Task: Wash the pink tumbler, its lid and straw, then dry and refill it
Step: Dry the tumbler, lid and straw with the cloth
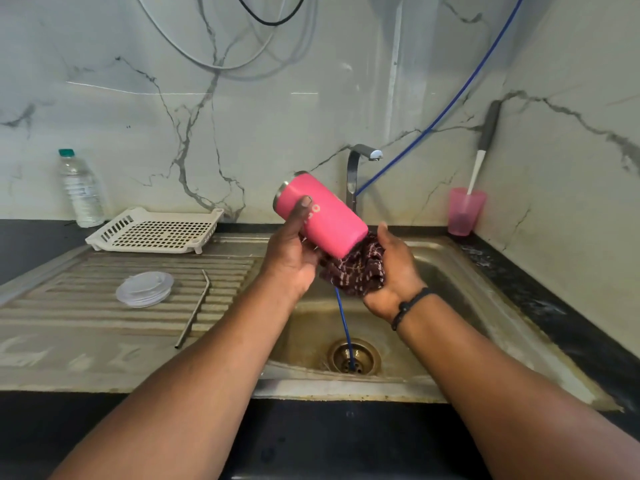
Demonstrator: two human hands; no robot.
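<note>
My left hand (292, 252) grips the pink tumbler (327, 216) above the sink, tilted with its steel rim up to the left and its base down to the right. My right hand (394, 268) holds a dark maroon checked cloth (356, 270) pressed against the tumbler's base. The clear lid (144, 289) lies flat on the ribbed draining board. The bent metal straw (194, 310) lies just right of the lid on the same board.
The steel sink (457, 282) has a drain (353, 356) with a thin blue hose (344, 323) running into it. The tap (360, 164) stands behind the tumbler. A white slotted tray (156, 230), a water bottle (81, 190) and a pink cup with a brush (464, 211) stand along the wall.
</note>
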